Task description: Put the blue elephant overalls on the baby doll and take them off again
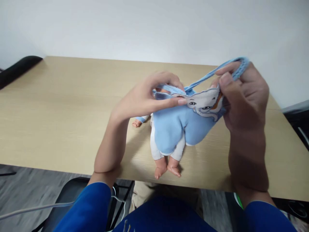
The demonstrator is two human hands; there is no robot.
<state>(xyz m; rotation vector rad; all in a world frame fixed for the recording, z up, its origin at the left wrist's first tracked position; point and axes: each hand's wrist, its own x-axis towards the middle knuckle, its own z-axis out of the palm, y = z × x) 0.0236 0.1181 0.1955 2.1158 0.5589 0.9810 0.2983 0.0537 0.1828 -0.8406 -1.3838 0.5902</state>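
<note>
A light-blue bib [169, 129] with a white elephant patch [202, 101] hangs between my two hands. My left hand [159, 93] pinches its upper left edge between thumb and fingers. On the other side, my right hand [243, 87] is closed on the upper right corner, and a loop of blue strap [210, 75] passes over its fingers. Beneath the cloth lies a doll [177, 153] on its back, in white leggings. Its bare feet [166, 169] point toward me and one small hand [136, 123] shows at the left. The bib and my hands hide its head and most of its body.
The doll rests near the front edge of a pale wooden table [72, 129], against a white wall [145, 29]. A black chair [66, 199] stands at the front left, with a pale cable [38, 207] crossing it. Another dark chair back [21, 69] is at the far left.
</note>
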